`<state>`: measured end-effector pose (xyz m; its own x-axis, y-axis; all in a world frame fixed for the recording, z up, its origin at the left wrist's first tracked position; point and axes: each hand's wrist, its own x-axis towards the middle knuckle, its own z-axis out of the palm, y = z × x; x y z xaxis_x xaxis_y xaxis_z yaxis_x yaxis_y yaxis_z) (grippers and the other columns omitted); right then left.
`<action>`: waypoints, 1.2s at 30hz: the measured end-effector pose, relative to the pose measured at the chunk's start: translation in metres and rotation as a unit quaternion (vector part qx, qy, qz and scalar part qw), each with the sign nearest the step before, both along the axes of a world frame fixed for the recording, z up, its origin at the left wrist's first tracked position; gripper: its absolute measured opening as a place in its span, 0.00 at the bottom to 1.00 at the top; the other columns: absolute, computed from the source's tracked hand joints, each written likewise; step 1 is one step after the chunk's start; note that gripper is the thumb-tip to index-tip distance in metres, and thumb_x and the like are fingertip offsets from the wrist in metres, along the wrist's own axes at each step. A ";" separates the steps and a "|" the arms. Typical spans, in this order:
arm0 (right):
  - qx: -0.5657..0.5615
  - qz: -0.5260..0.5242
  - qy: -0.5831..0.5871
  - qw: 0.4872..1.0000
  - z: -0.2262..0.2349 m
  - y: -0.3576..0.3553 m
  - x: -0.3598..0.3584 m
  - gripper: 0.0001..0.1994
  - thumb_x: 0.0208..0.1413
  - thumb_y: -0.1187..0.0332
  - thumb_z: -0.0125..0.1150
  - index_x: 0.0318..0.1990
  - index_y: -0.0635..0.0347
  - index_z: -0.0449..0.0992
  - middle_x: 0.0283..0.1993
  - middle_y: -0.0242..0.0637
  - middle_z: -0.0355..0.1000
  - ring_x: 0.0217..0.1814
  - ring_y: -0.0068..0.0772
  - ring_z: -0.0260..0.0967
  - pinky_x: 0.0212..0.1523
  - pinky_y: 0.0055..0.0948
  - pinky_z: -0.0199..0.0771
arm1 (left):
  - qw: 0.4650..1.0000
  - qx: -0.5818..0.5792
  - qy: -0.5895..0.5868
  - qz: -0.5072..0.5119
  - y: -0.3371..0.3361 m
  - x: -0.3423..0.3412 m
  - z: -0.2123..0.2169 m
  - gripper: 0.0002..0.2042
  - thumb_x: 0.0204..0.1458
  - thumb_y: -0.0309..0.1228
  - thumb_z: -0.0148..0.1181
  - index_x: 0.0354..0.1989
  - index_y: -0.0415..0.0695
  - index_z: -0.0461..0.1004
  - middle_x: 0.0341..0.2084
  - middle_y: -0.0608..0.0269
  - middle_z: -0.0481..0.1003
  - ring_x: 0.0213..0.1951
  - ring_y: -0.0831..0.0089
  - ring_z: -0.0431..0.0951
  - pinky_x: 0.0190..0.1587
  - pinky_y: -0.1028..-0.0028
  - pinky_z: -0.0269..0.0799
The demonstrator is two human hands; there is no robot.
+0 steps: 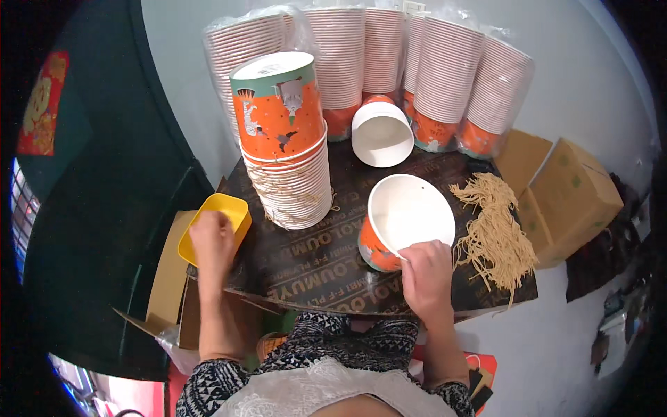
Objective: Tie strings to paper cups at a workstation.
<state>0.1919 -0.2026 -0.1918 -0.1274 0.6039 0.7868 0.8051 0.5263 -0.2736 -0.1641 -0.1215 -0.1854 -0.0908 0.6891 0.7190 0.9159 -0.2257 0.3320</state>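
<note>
Small packing workshop, improvised: bagged stacks of paper cups vs wall, cardboard boxes on floor, dark board as worktop, bundle of strings.

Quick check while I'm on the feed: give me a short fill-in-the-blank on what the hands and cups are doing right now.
1. The right hand grips the rim of a tilted orange paper bucket whose inside is ____.
2. The left hand reaches into a small ____ tray at the board's edge.
3. The bundle of tan strings lies to the ____ of that bucket.

Missing words: white; yellow; right
</note>
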 end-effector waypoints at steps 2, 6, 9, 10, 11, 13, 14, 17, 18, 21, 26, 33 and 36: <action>-0.012 0.002 -0.060 0.998 0.003 0.007 0.005 0.08 0.47 0.76 0.62 0.37 0.59 0.76 0.35 0.39 0.71 0.40 0.46 0.68 0.45 0.43 0.63 | 0.997 -0.034 0.020 0.072 0.018 -0.040 -0.015 0.05 0.52 0.22 0.56 0.27 0.35 0.75 0.29 0.43 0.76 0.35 0.48 0.78 0.38 0.55 0.72; 0.016 0.014 -0.053 0.998 0.002 0.017 0.003 0.11 0.46 0.76 0.63 0.39 0.58 0.77 0.42 0.39 0.71 0.49 0.45 0.67 0.51 0.44 0.63 | 0.978 -0.176 0.028 0.111 0.033 -0.083 -0.030 0.06 0.52 0.27 0.55 0.31 0.36 0.75 0.32 0.41 0.77 0.39 0.44 0.78 0.41 0.55 0.74; 0.026 -0.007 -0.018 0.999 0.013 0.007 0.015 0.15 0.45 0.78 0.63 0.43 0.58 0.78 0.50 0.41 0.70 0.55 0.48 0.64 0.55 0.43 0.62 | 0.975 -0.186 0.064 0.101 0.037 -0.097 -0.037 0.06 0.52 0.27 0.56 0.31 0.36 0.75 0.31 0.41 0.78 0.37 0.44 0.78 0.40 0.54 0.74; 0.008 -0.033 0.011 0.999 0.009 0.004 0.028 0.14 0.46 0.79 0.61 0.42 0.58 0.77 0.50 0.42 0.71 0.54 0.49 0.65 0.55 0.43 0.62 | 0.975 -0.191 0.062 0.094 0.040 -0.096 -0.038 0.06 0.52 0.27 0.56 0.31 0.35 0.74 0.31 0.42 0.78 0.37 0.44 0.78 0.40 0.54 0.74; 0.040 -0.047 0.031 0.998 0.004 0.002 0.042 0.13 0.47 0.79 0.61 0.42 0.59 0.77 0.49 0.42 0.71 0.53 0.49 0.66 0.54 0.43 0.64 | 0.976 -0.187 0.074 0.086 0.040 -0.098 -0.040 0.07 0.52 0.27 0.56 0.31 0.34 0.74 0.31 0.42 0.78 0.36 0.44 0.78 0.40 0.54 0.74; 0.055 -0.095 0.062 0.992 -0.003 -0.009 0.071 0.10 0.51 0.79 0.61 0.41 0.60 0.77 0.44 0.43 0.74 0.46 0.48 0.69 0.51 0.40 0.67 | 0.971 -0.202 0.092 0.087 0.045 -0.095 -0.040 0.08 0.53 0.28 0.57 0.31 0.34 0.74 0.31 0.41 0.78 0.36 0.44 0.78 0.40 0.54 0.74; 0.040 -0.101 0.071 0.992 -0.009 -0.013 0.085 0.08 0.52 0.78 0.62 0.40 0.60 0.77 0.42 0.43 0.74 0.45 0.47 0.70 0.49 0.41 0.68 | 0.965 -0.215 0.110 0.098 0.045 -0.095 -0.038 0.08 0.53 0.29 0.57 0.30 0.34 0.74 0.31 0.41 0.78 0.36 0.44 0.78 0.39 0.54 0.74; 0.028 -0.111 0.066 0.991 -0.028 -0.027 0.119 0.07 0.52 0.77 0.63 0.39 0.61 0.77 0.37 0.43 0.74 0.42 0.48 0.70 0.46 0.40 0.69 | 0.959 -0.240 0.115 0.099 0.051 -0.102 -0.038 0.11 0.56 0.31 0.55 0.32 0.33 0.75 0.31 0.40 0.77 0.37 0.43 0.78 0.40 0.54 0.74; 0.003 -0.123 0.057 0.991 -0.035 -0.031 0.126 0.07 0.51 0.77 0.63 0.39 0.61 0.77 0.37 0.42 0.74 0.41 0.48 0.70 0.46 0.40 0.69 | 0.964 -0.218 0.120 0.098 0.051 -0.102 -0.038 0.12 0.57 0.32 0.55 0.33 0.33 0.75 0.31 0.41 0.77 0.37 0.42 0.78 0.41 0.54 0.74; -0.052 -0.134 0.035 0.989 -0.049 -0.031 0.140 0.06 0.51 0.76 0.63 0.38 0.60 0.77 0.38 0.41 0.75 0.41 0.48 0.70 0.46 0.40 0.69 | 0.976 -0.171 0.103 0.082 0.039 -0.091 -0.030 0.10 0.59 0.30 0.52 0.40 0.35 0.74 0.40 0.44 0.76 0.42 0.44 0.77 0.45 0.55 0.74; -0.112 -0.117 -0.015 0.987 -0.063 -0.007 0.156 0.05 0.52 0.76 0.63 0.37 0.59 0.78 0.36 0.39 0.74 0.41 0.44 0.71 0.43 0.38 0.69 | 0.994 -0.081 0.068 0.014 0.017 -0.039 -0.001 0.07 0.60 0.26 0.54 0.43 0.36 0.73 0.46 0.47 0.73 0.46 0.48 0.76 0.49 0.60 0.73; -0.096 -0.119 -0.275 0.949 -0.045 0.026 0.148 0.03 0.46 0.71 0.60 0.30 0.53 0.79 0.32 0.33 0.68 0.43 0.37 0.69 0.43 0.35 0.70 | 0.985 -0.056 0.041 -0.156 -0.011 0.029 0.023 0.05 0.54 0.23 0.60 0.38 0.36 0.74 0.41 0.50 0.76 0.45 0.51 0.75 0.50 0.61 0.71; -0.067 -0.074 -0.383 0.918 -0.034 0.032 0.146 0.03 0.45 0.69 0.59 0.27 0.52 0.78 0.32 0.30 0.68 0.42 0.32 0.68 0.41 0.30 0.68 | 0.982 -0.066 0.023 -0.178 -0.012 0.042 0.019 0.05 0.53 0.22 0.61 0.37 0.36 0.74 0.40 0.50 0.76 0.45 0.51 0.75 0.50 0.61 0.70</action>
<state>0.3377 -0.1702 -0.2257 -0.5221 0.7438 0.4172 0.8478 0.3994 0.3489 -0.1222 -0.1340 -0.1663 0.2030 0.7585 0.6193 0.8019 -0.4917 0.3394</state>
